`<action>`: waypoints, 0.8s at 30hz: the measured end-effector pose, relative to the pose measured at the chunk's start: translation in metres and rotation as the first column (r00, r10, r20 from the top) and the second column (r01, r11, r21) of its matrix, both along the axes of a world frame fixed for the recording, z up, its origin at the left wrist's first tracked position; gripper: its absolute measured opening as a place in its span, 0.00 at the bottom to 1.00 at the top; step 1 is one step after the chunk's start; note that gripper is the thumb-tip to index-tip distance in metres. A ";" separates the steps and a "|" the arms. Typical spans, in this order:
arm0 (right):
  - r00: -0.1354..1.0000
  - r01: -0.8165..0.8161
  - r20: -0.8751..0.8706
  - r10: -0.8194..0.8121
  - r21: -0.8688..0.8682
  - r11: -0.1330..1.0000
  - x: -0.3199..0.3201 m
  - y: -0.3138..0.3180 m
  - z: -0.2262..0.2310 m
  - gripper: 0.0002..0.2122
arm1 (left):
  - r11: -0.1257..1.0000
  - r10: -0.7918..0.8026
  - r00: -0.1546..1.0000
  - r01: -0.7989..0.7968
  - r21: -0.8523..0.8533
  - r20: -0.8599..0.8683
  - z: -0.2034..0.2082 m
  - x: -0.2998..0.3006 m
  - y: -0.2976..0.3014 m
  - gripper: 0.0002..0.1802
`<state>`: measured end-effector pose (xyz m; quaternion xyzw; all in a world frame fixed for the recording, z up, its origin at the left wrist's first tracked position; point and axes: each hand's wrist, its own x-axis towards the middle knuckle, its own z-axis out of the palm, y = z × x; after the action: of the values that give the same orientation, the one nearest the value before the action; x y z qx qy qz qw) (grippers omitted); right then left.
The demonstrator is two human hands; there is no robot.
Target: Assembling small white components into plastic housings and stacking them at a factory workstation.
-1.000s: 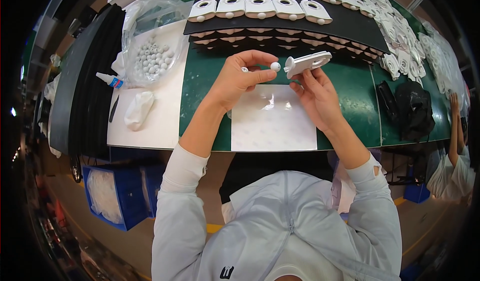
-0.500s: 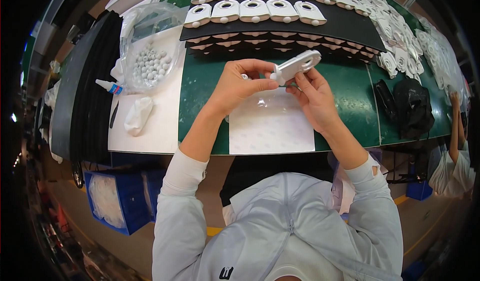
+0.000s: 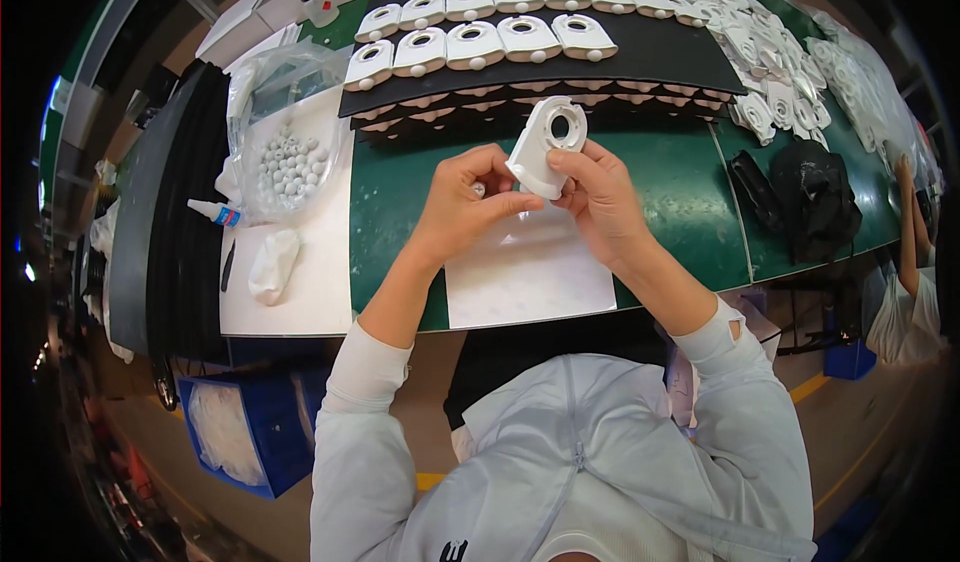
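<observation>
My right hand [image 3: 608,200] grips a white plastic housing [image 3: 533,152] with a round hole, its thumb on the front face. The housing stands tilted above the green table, hole end up. Close by on its left is my left hand [image 3: 455,207], fingers curled and thumb stretched toward the housing's lower edge. A small whitish ball [image 3: 478,190] shows inside those curled fingers. Whether the left fingertips touch the housing is hard to see. Under both hands lies a white sheet [image 3: 530,287] on the table.
Rows of similar housings [image 3: 474,46] stand on stacked black boards [image 3: 640,62] at the back. A clear bag of white balls [image 3: 292,167], a glue bottle [image 3: 213,212] and a white cloth bundle [image 3: 274,267] lie left. Loose housings [image 3: 770,62] and a black bag [image 3: 822,202] are right. Another person's arm [image 3: 908,227] shows far right.
The housing has swung more upright and its hole now faces me. The ball seen at its edge before is no longer visible there. My view has shifted slightly.
</observation>
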<state>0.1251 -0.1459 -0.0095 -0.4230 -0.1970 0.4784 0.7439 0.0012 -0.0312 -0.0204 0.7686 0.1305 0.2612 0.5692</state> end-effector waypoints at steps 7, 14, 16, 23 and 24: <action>0.981 0.000 0.193 0.003 -0.016 1.000 0.004 -0.001 0.003 0.10 | 0.996 0.042 0.999 -0.040 -0.079 0.024 -0.001 -0.001 0.000 0.21; 0.700 0.100 0.700 -0.139 0.097 0.990 0.083 0.002 0.054 0.15 | 0.832 0.089 0.996 -0.061 -0.552 0.024 0.015 -0.005 0.009 0.19; 0.405 0.248 0.885 -0.230 0.135 0.959 0.130 0.010 0.055 0.18 | 0.767 0.074 0.994 -0.009 -0.641 0.075 0.009 -0.007 0.017 0.15; 0.323 0.298 0.930 0.178 -0.279 0.913 0.202 0.032 0.059 0.18 | 0.347 0.127 0.973 0.140 -0.927 0.194 0.001 -0.008 0.034 0.13; 0.323 0.303 0.930 0.177 -0.278 0.911 0.204 0.033 0.059 0.18 | 0.316 0.150 0.974 0.117 -0.942 0.171 0.004 -0.007 0.032 0.12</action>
<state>0.3296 -0.1124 0.0495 -0.7720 -0.4711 0.1415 0.4026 -0.0061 0.0010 -0.0168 0.2533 0.2006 0.2271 0.9187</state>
